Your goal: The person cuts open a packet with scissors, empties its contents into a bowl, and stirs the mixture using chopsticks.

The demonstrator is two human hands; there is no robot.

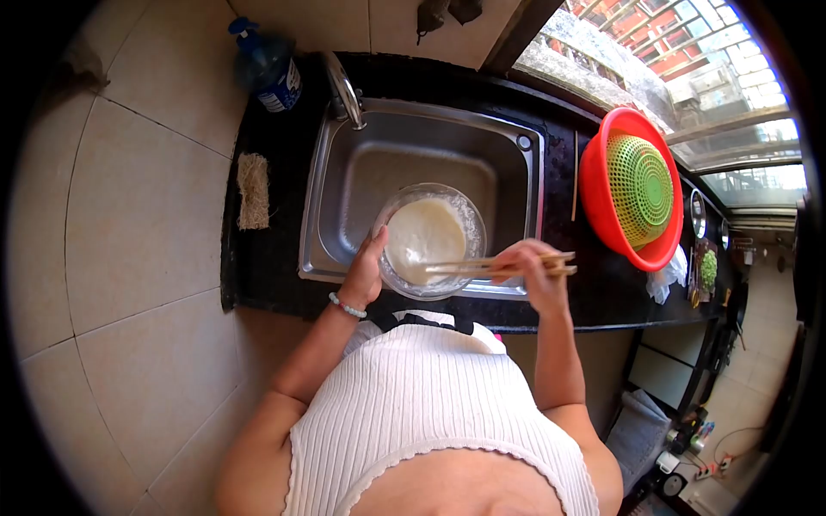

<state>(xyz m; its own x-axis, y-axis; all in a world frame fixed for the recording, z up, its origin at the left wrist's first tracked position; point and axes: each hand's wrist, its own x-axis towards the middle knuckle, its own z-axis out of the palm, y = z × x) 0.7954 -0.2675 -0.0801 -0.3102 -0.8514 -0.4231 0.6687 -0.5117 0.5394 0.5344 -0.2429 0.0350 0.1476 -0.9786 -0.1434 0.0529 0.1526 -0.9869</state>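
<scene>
A clear glass bowl (476, 225) of pale, creamy batter (426, 234) is over the front edge of the steel sink (379, 159). My left hand (365, 273), with a beaded bracelet on the wrist, grips the bowl's left rim. In my right hand (533, 268) is a bundle of wooden chopsticks (564, 264), held almost level, with their far ends in the batter. My fingers are closed round them at the right of the bowl. The exact number of chopsticks cannot be made out.
A faucet (346, 99) stands behind the sink, a blue pump bottle (271, 73) at back left. A fibrous scrubber (254, 191) lies left. On the right are a red basin (594, 185) with a green strainer (641, 189), a stick (576, 176) and a plastic bag (667, 277).
</scene>
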